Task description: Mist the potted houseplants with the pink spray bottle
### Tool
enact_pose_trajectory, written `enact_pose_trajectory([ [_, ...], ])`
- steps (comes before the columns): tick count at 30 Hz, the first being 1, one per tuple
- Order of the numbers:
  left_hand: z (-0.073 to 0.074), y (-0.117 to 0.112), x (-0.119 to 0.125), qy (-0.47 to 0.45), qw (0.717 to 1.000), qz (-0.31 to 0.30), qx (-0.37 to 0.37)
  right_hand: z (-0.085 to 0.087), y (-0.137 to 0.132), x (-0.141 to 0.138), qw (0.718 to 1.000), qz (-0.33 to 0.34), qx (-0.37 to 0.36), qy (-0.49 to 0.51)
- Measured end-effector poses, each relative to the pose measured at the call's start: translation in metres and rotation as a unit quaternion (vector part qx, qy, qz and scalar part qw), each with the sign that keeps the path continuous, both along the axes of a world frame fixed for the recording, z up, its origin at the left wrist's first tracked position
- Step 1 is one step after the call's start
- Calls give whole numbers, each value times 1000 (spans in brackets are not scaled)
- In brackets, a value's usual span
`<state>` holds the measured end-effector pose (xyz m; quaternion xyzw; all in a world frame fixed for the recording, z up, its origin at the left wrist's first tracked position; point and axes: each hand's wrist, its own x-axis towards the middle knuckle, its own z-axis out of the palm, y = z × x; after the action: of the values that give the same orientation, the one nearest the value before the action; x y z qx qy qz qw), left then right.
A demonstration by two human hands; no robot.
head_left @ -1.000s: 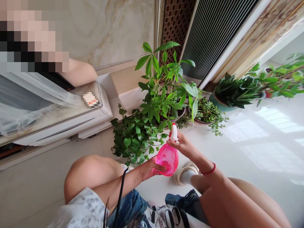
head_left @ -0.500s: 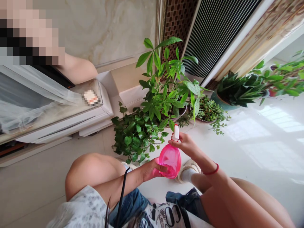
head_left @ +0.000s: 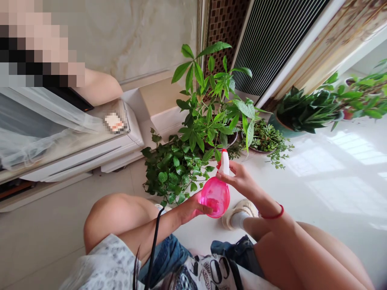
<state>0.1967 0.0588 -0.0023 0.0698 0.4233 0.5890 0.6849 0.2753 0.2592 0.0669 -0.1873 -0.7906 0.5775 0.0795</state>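
Observation:
I crouch over a pink spray bottle (head_left: 215,195) with a white nozzle (head_left: 224,162). My left hand (head_left: 191,208) cups the bottle's round lower side. Around the neck just under the nozzle, my right hand (head_left: 242,182) is closed; a red band sits on that wrist. The nozzle points toward a low, bushy green plant (head_left: 173,169) on the floor right in front of the bottle. Behind it stands a taller potted plant (head_left: 211,104) with long leaves.
A small trailing plant (head_left: 267,141) and a teal-potted plant (head_left: 298,110) stand to the right along the wall. A white low cabinet (head_left: 90,155) lies at left, with another person's arm (head_left: 98,86) above it. Glossy white floor (head_left: 332,177) spreads to the right.
The bottle and both hands have risen a little and shifted slightly right, closer to the plants. The grip on the bottle is unchanged.

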Motion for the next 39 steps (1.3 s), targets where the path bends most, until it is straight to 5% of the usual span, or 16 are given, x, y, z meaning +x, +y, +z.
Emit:
enact_pose_trajectory([
  [21,7,-14,-4,-12,997,61,47,-1,-23,-18,999,-17,39,28],
  [29,14,-20,-9,-70,993,35,93,0,-30,-26,993,-68,86,49],
  [35,15,-21,-8,-49,993,60,93,8,-35,-31,976,-42,199,74],
  [39,15,-26,-8,-57,989,62,118,10,-40,-37,975,-30,209,63],
])
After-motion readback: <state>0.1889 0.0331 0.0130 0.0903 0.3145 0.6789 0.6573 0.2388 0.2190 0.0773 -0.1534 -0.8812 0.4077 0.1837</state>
